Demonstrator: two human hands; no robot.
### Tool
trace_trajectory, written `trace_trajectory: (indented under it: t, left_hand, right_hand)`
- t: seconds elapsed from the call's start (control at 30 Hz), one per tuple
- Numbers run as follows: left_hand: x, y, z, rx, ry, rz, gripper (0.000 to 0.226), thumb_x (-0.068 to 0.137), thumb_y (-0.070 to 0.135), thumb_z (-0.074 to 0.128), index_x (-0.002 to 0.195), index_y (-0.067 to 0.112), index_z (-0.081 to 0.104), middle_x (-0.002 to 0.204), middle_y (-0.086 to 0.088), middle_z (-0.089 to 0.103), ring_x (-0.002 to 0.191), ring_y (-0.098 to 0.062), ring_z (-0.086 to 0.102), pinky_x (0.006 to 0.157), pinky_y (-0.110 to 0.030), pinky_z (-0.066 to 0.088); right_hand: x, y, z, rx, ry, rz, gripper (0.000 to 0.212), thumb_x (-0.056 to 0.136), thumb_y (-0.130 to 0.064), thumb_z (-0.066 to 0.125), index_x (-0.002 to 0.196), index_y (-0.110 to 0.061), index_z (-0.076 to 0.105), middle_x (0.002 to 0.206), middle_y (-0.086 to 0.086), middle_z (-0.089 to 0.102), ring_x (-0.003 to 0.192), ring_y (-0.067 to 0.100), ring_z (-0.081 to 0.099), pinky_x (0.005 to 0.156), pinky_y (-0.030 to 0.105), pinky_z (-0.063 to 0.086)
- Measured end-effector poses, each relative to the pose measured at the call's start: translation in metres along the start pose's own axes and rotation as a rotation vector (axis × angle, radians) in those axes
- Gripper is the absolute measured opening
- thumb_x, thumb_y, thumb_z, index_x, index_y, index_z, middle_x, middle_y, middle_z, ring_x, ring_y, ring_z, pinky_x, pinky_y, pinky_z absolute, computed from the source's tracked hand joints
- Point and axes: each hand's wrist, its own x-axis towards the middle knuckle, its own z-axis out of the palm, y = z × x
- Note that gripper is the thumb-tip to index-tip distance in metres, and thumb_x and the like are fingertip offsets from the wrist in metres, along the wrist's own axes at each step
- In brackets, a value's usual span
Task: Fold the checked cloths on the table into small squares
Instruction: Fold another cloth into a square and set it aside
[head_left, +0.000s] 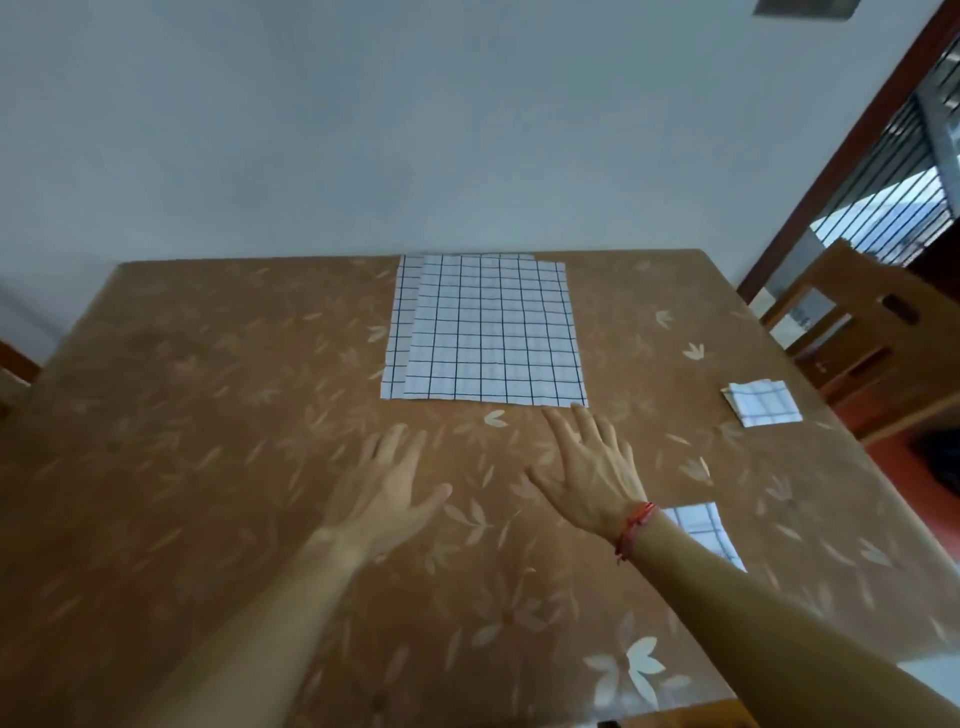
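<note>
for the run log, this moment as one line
left hand: open | right hand: open, at near edge of flat cloths | folded cloth: right side | nothing held

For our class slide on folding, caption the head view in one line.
Open left hand and right hand extend toward flat checked cloths on the table; a folded square lies at right.

Dim, soft daylight from the window (883, 197) at right, blurred left hand (384, 488), wide-angle bowing at edges.

The flat cloths (493, 338) at twelve o'clock are white, gridded in dark lines. The table (208, 415) is brown with pale leaf prints.
</note>
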Motion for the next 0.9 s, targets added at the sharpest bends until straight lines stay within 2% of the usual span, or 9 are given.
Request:
trace_trajectory:
  t: [0.17,0.27,0.43,0.67,0.8,0.9]
  left_hand:
    - [0.054,-0.005,0.031,0.048,-0.026,0.021,0.077,0.087,0.070,0.034,0.149,0.025,0.027,0.154,-0.001,0.025,0.139,-0.022,0.022,0.105,-0.040,0.037]
    - [0.092,-0.009,0.054,0.070,-0.039,0.030,0.077,0.088,0.070,0.034,0.149,0.025,0.027,0.155,-0.002,0.025,0.140,-0.021,0.024,0.107,-0.045,0.035]
    - [0.151,-0.015,0.088,0.054,-0.031,0.035,0.075,0.090,0.070,0.033,0.148,0.023,0.027,0.154,-0.004,0.026,0.140,-0.023,0.022,0.102,-0.044,0.043]
    - [0.195,-0.017,0.123,0.122,-0.028,0.042,0.077,0.088,0.068,0.037,0.147,0.020,0.026,0.156,-0.010,0.023,0.142,-0.029,0.020,0.112,-0.044,0.027]
    - [0.202,-0.017,0.132,0.097,-0.119,-0.013,0.078,0.088,0.071,0.034,0.151,0.026,0.018,0.161,-0.015,0.007,0.148,-0.034,0.004,0.118,-0.047,0.015]
    - [0.201,-0.018,0.131,0.130,-0.148,-0.018,0.077,0.089,0.071,0.031,0.151,0.026,0.019,0.161,-0.017,0.008,0.148,-0.034,0.004,0.118,-0.046,0.012]
  right_hand:
    - [0.044,0.013,0.036,-0.022,-0.031,0.002,0.071,0.087,-0.064,0.043,0.149,-0.035,0.022,0.157,0.012,0.022,0.143,0.034,0.020,0.113,0.055,0.025]
    - [0.075,0.020,0.060,-0.024,-0.051,0.018,0.070,0.089,-0.063,0.041,0.150,-0.035,0.021,0.158,0.014,0.019,0.145,0.035,0.014,0.115,0.057,0.019]
    - [0.127,0.041,0.100,-0.022,-0.103,-0.018,0.070,0.089,-0.061,0.045,0.149,-0.038,0.018,0.158,0.017,0.014,0.146,0.040,0.010,0.115,0.058,0.019]
    - [0.169,0.070,0.136,-0.087,-0.148,-0.006,0.071,0.089,-0.069,0.037,0.149,-0.040,0.015,0.160,0.014,0.013,0.146,0.042,0.011,0.115,0.062,0.015]
    - [0.175,0.072,0.143,-0.045,-0.170,0.022,0.069,0.089,-0.070,0.034,0.149,-0.042,0.015,0.159,0.021,0.012,0.146,0.042,0.007,0.116,0.061,0.012]
    - [0.174,0.073,0.146,-0.077,-0.177,0.008,0.065,0.090,-0.070,0.029,0.149,-0.045,0.016,0.158,0.020,0.014,0.146,0.039,0.008,0.116,0.060,0.009]
